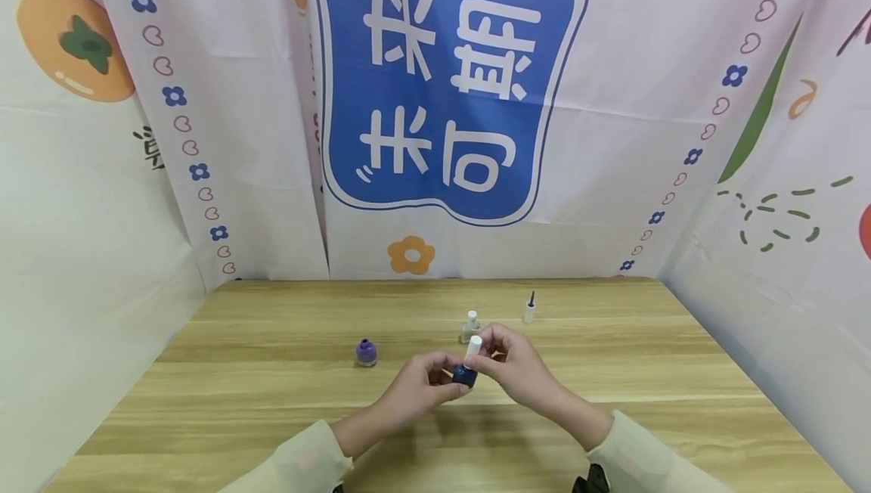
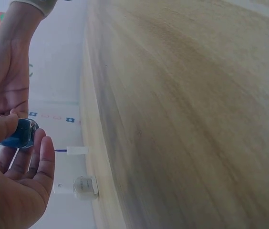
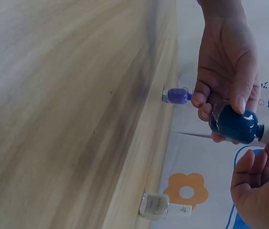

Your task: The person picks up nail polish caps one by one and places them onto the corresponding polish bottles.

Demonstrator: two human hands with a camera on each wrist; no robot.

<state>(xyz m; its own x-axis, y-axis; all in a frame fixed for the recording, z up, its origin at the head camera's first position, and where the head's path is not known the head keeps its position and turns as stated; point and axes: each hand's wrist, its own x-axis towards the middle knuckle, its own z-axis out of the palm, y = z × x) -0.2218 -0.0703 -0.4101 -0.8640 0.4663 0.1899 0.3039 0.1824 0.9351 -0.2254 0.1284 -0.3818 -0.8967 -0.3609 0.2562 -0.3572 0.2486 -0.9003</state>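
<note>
Bottle of blue polish (image 1: pixel 464 377) held above table (image 1: pixel 272 402), clamped in fingers of left hand (image 1: pixel 418 387), cap (image 1: pixel 474 347) pinched by right hand (image 1: pixel 520 368). Just behind, clear bottle (image 1: pixel 469 333); farther right, upright brush (image 1: pixel 529 313); to left, well apart, uncapped purple bottle (image 1: pixel 366 354).

A small rounded glass bottle (image 1: pixel 466 376) of glossy dark blue liquid leans slightly in the left hand's grip (image 1: pixel 422 383), above the tabletop (image 1: pixel 272 387); its tall white cap (image 1: pixel 474 345), at the neck, is pinched by the right hand's grip (image 1: pixel 515 364).
</note>
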